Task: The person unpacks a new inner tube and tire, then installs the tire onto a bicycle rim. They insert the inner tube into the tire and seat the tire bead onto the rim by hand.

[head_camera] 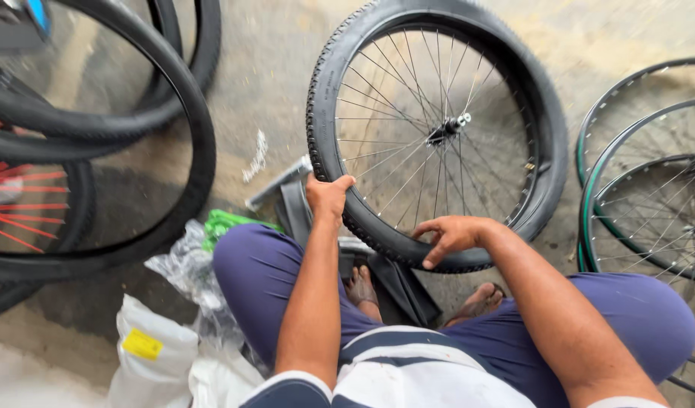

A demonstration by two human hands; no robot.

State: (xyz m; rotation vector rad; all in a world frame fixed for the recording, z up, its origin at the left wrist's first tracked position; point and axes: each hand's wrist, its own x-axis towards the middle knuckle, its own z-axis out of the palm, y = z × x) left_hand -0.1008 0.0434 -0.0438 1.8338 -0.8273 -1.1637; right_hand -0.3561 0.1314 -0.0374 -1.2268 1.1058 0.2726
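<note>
On the concrete floor, right between the seated person's knees, stands the bicycle wheel, upright and leaning a touch away, its knobbly black tyre wrapped around the spoked rim. The left hand takes a grip on the tyre's lower left curve, fingers curled over the tread and closed on the rubber. Across from it, the right hand presses on the bottom of the same tyre, fingers spread and bent against the sidewall, thumb tucked under; that grip is clamped on the tyre too, though looser. Between the two hands runs a short arc of tyre, and above them the hub sits at the centre of the spokes. Below the hands, two bare feet rest beside a strip of black rubber lying under the wheel. Left of the left hand lie a green packet and crumpled clear plastic, with a white bag nearer the camera. Further left, loose black tyres overlap. Right of the right hand, bare spoked rims are stacked against each other.
</note>
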